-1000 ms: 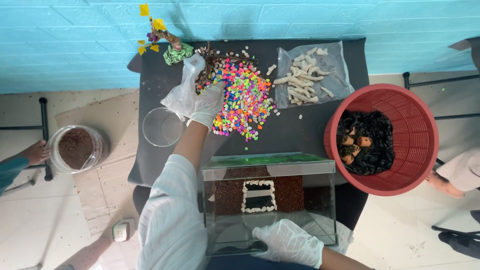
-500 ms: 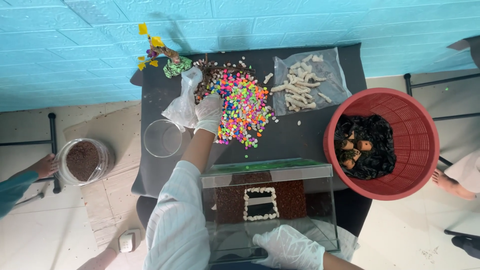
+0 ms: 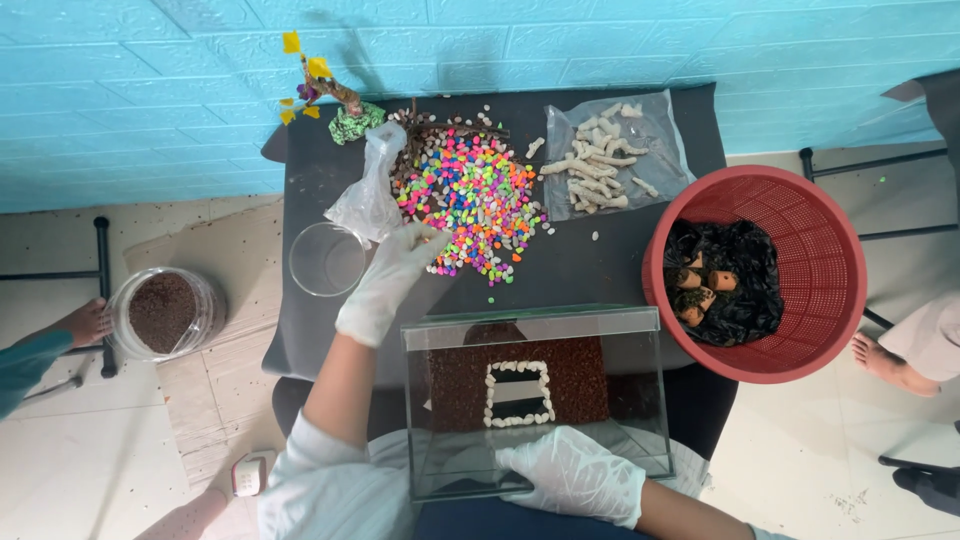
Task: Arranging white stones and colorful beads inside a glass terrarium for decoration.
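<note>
Left hand [image 3: 388, 280] perhaps pinching glossy pebbles [image 3: 470, 195]

Pebble heap [image 3: 473, 195] just beyond left hand [image 3: 385, 282]; clear cup [image 3: 327, 259] to its left; plastic bag [image 3: 369, 190] just behind. Glass tank [image 3: 535, 400] between the hands — right hand [image 3: 570, 473] on its near wall. Basket [image 3: 800, 210] far right.

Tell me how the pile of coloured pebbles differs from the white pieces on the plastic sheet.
The coloured pebbles are small, rounded and mixed pink, green, yellow and orange; the white pieces are larger, long, branch-like and all off-white. The pebbles lie heaped straight on the dark table, with the gloved left hand at the pile's edge; the white pieces rest on a clear plastic sheet, untouched. Both sit loose on the same table, with a few strays scattered around.
</note>
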